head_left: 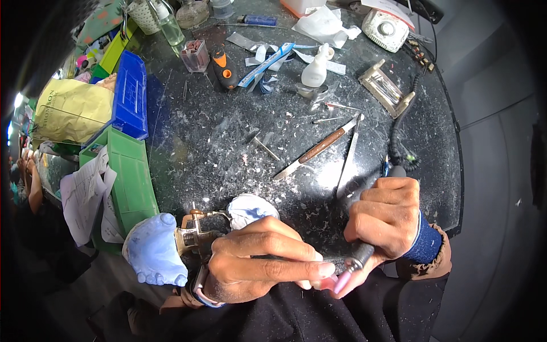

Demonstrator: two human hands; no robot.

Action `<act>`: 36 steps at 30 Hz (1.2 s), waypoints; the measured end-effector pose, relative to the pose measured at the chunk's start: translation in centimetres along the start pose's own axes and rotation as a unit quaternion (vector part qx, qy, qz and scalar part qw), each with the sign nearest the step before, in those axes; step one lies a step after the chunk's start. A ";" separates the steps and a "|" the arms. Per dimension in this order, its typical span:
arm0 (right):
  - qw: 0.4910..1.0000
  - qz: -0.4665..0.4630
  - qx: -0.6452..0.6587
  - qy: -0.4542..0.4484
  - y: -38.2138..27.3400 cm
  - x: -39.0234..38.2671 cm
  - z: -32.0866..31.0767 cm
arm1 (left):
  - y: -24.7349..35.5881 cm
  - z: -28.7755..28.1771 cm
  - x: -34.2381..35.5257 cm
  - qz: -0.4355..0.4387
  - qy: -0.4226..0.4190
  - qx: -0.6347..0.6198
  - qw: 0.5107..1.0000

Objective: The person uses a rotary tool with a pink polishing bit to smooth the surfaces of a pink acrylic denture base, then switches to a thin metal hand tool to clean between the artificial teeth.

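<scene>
My right hand is wrapped round a dark rotary handpiece, with a pink grinding bit at its tip. Between the fingertips of my left hand is a small glossy pink piece, perhaps part of a denture; the fingers hide much of it. The bit is at or very near this piece, and the right thumb reaches beneath. Left of my left hand, a blue dental cast sits on a brass-coloured articulator. Behind the hand lies a white and blue cast.
On the dusty dark bench lie a wooden-handled knife, a slim metal tool and a small bur. Farther back are a white squeeze bottle, an orange-black tool and a tool rest. Green and blue bins line the left.
</scene>
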State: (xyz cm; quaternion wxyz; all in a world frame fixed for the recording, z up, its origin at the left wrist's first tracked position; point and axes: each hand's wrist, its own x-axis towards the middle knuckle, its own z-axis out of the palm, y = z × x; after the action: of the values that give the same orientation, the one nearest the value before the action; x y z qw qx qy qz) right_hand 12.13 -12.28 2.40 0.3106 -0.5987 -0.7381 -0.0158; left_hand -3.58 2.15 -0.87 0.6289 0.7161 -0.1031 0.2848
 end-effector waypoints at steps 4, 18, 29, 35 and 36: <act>0.999 -0.007 -0.030 0.012 0.2 -0.1 0.2 | 0.3 -0.1 -0.1 -0.029 0.016 -0.002 0.999; 0.982 -0.103 0.020 0.158 0.1 -0.6 1.0 | 0.2 2.3 -1.2 -0.084 0.163 -0.253 0.950; 0.995 0.001 -0.088 0.049 0.3 -0.4 0.1 | -0.2 2.7 -1.4 -0.215 0.165 -0.550 0.790; 0.995 0.039 -0.094 0.015 0.1 -0.5 0.9 | -0.7 1.9 -2.0 -0.205 0.127 -0.446 0.862; 0.994 0.020 -0.096 0.039 0.1 -0.6 1.2 | -0.7 1.9 -1.8 -0.203 0.125 -0.435 0.868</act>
State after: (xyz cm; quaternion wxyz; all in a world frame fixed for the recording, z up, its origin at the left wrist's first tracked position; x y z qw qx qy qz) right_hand 11.80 -12.33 1.10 0.2804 -0.6393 -0.7084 -0.1042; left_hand -4.22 0.05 -2.50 0.9281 0.3338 0.0101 0.1643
